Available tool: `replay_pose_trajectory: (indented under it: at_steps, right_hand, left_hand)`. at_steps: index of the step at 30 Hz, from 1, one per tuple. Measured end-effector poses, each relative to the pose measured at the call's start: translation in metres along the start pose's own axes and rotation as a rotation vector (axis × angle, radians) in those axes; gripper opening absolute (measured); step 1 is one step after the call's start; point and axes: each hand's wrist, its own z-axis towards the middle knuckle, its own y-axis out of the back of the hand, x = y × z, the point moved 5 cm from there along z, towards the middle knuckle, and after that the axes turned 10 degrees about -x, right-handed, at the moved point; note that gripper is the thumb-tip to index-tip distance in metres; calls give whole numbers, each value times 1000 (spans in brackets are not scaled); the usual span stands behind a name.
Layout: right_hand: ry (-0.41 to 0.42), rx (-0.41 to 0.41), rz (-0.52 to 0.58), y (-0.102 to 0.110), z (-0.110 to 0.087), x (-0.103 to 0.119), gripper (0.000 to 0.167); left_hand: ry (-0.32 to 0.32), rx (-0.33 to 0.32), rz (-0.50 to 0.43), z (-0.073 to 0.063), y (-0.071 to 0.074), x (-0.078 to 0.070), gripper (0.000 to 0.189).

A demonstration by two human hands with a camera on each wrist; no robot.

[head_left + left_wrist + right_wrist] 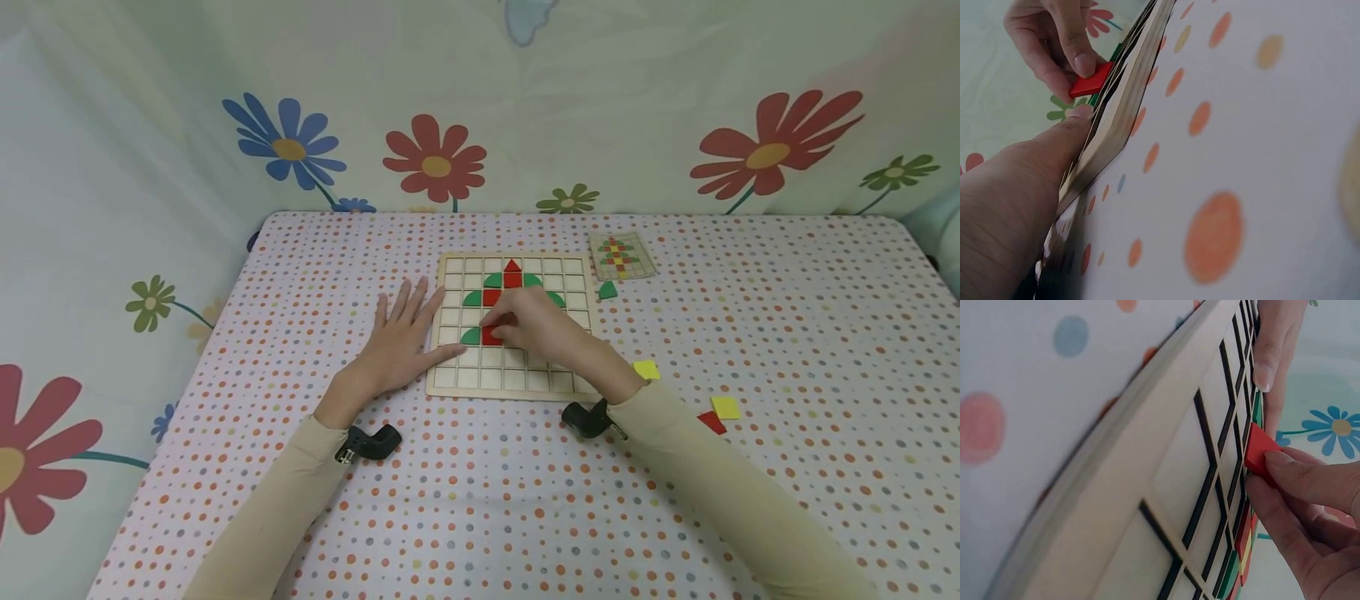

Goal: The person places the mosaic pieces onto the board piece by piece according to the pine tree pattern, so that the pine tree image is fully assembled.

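Observation:
A wooden grid board point(457, 382) lies on the dotted table, partly filled with red, green and yellow pieces. My right hand point(536, 321) pinches a red square tile point(1260, 450) between thumb and fingers, tilted at a cell of the board. Just left of that tile sits a green quarter-circle piece point(471, 336). My left hand point(401, 342) lies with fingers spread at the board's left edge, its thumb point(1063, 140) on the board. Higher up are a red triangle point(512, 267) and more green quarter-circles. The right hand hides some middle cells.
A pattern card point(622, 257) lies beyond the board's upper right corner, with a loose green piece point(607, 290) below it. To the right lie yellow squares point(725, 407) and a red piece point(712, 422). A flowered cloth hangs behind the table.

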Motion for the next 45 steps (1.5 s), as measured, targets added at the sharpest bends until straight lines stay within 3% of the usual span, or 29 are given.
replay_pose_trajectory:
  at_steps: [13,30,40,45]
  right_hand:
    - [-74,18,-51,-2,3,5,18]
    - [-1,-14,-136,-7,-2,10,17]
    - [-22,28,161,6,-39,0,37]
    - [12,-34,118,24,-63,1,39]
  left_hand:
    - [-4,-4,6,2,2,-3,97]
    - [-4,-6,9,2,3,-3,97]
    - [3,-14,21,-1,1,-1,98]
    - [-2,-13,18,-2,0,-1,98]
